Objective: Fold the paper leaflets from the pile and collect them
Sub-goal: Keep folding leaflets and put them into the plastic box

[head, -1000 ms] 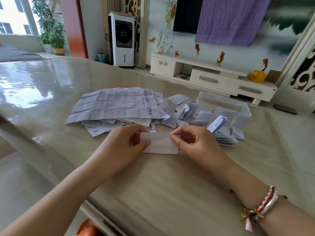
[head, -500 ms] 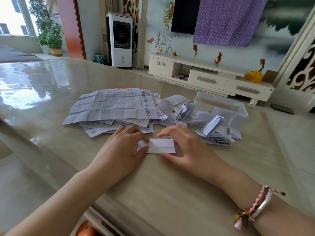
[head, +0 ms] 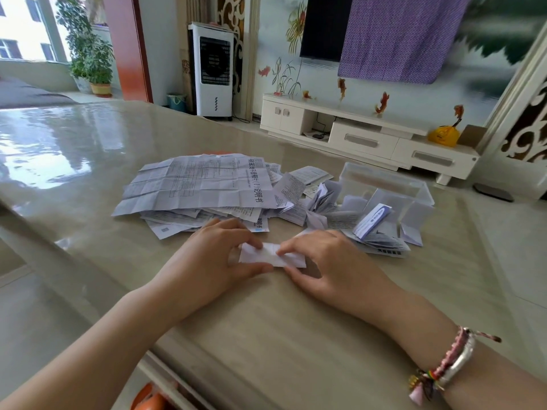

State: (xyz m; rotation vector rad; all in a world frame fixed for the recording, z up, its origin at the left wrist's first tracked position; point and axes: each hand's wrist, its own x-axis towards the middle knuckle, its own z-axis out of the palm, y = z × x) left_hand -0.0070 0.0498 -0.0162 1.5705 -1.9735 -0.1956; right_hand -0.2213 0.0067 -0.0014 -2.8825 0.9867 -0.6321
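1. One small white folded paper leaflet [head: 270,255] lies on the glossy beige table [head: 266,335], near one pile of unfolded leaflets [head: 204,190] and one clear plastic box [head: 384,184].
2. Two hands: left hand [head: 213,261] and right hand [head: 328,261], grip pinching the leaflet's ends, thumbs below.

On the bench [head: 88,161], a folded leaflet [head: 273,255] lies between the left hand [head: 213,258] and right hand [head: 328,261], the pile [head: 204,187] behind it, a box [head: 387,187] to the pile's right.
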